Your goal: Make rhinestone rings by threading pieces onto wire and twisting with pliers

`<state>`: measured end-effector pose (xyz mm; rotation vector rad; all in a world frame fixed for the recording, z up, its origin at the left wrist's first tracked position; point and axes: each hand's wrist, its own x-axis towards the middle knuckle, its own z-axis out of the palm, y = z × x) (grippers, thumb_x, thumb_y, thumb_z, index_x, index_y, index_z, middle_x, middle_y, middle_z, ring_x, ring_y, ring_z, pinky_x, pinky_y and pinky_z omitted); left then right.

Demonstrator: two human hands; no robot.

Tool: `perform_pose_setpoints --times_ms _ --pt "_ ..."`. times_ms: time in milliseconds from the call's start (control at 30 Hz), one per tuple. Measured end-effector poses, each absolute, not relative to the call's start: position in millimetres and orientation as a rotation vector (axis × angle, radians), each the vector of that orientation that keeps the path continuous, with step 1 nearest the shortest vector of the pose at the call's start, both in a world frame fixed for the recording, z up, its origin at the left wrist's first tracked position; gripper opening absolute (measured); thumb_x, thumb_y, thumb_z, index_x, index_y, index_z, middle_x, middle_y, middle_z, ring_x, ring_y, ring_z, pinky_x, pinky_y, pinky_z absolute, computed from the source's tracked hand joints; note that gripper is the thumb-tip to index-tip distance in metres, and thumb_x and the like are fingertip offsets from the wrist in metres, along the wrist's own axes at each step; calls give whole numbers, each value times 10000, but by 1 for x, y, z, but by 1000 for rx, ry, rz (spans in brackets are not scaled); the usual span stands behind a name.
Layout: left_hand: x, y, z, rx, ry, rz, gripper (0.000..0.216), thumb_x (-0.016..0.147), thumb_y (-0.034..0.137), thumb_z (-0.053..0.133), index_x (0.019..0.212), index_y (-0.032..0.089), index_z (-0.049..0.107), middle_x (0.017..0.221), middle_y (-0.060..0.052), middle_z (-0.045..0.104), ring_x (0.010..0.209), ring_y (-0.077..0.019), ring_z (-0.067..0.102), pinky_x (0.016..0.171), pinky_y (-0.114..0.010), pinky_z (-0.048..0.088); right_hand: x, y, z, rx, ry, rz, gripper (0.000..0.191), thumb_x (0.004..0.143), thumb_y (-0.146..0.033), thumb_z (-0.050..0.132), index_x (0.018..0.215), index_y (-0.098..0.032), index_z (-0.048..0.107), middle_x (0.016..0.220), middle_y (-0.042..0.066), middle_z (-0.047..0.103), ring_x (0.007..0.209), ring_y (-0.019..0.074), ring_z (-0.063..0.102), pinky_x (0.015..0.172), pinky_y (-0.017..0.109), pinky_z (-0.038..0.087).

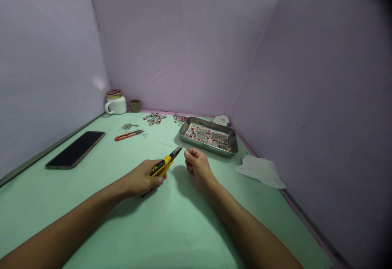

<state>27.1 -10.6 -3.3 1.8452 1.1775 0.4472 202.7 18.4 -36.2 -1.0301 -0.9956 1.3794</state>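
Observation:
My left hand (143,179) is wrapped round the yellow and black handles of a pair of pliers (165,163), whose dark jaws point up and right. My right hand (196,163) rests on the green table (128,220) just right of the jaws. Its fingers are curled in a pinch, and what they hold is too small to name. A thin wire seems to reach from the pinch toward the plier tips. Behind both hands stands a metal tray (232,140) with several red and silver beads in it.
Orange thread snips (128,135) and a pile of thin pins (128,127) lie at the back left. A black phone (76,149) lies at the left. Bead heaps (154,118), a white lidded mug (115,102), a small cup (135,105), and white tissues (260,170) are there too. Purple walls enclose the table.

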Motion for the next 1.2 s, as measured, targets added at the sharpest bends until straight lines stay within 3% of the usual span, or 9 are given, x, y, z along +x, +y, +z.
perform_pose_setpoints --times_ms 167,333,467,567,700,800,1200 --pt "27 -10 -4 1960 1254 472 129 684 209 484 804 175 516 725 3 546 670 -169 508 622 -259 395 203 19 -38 -1077 -1023 1327 213 602 -333 599 613 -174 458 428 -89 404 314 21 257 310 164 137" --pt "25 -13 -13 2131 1458 460 457 695 150 482 1141 246 465 1002 -71 594 931 -266 542 770 -310 386 202 20 -43 -1143 -1051 1266 174 608 -293 606 605 -158 497 440 -69 440 334 32 298 313 164 174" --pt "25 -14 -17 2136 1612 412 586 644 102 495 1208 242 412 1087 -109 559 952 -287 548 781 -340 388 201 20 -47 -1159 -1054 1272 170 618 -289 601 610 -153 500 447 -68 446 340 30 303 320 158 182" --pt "26 -13 -11 1994 1419 466 392 648 137 501 1033 215 508 958 -71 594 903 -266 551 743 -318 406 201 20 -47 -1137 -1061 1319 193 617 -314 607 621 -158 493 440 -75 434 337 30 298 321 156 179" --pt "23 -11 0 1816 1236 441 76 655 182 477 731 186 482 650 7 548 600 -179 545 547 -274 428 203 21 -44 -1104 -1069 1395 242 598 -357 624 616 -164 480 443 -75 437 330 29 297 314 159 167" --pt "20 -11 1 1706 1173 409 67 646 175 451 712 183 452 562 36 511 446 -123 486 432 -244 407 203 21 -44 -1089 -1077 1448 252 599 -378 617 635 -156 502 450 -71 445 326 27 305 310 156 167" --pt "20 -3 -14 1412 1201 396 92 594 170 483 656 203 424 385 80 441 277 -78 355 298 -180 282 200 27 -59 -1214 -1107 1488 313 603 -449 611 641 -162 494 419 -79 435 290 27 296 276 146 163"
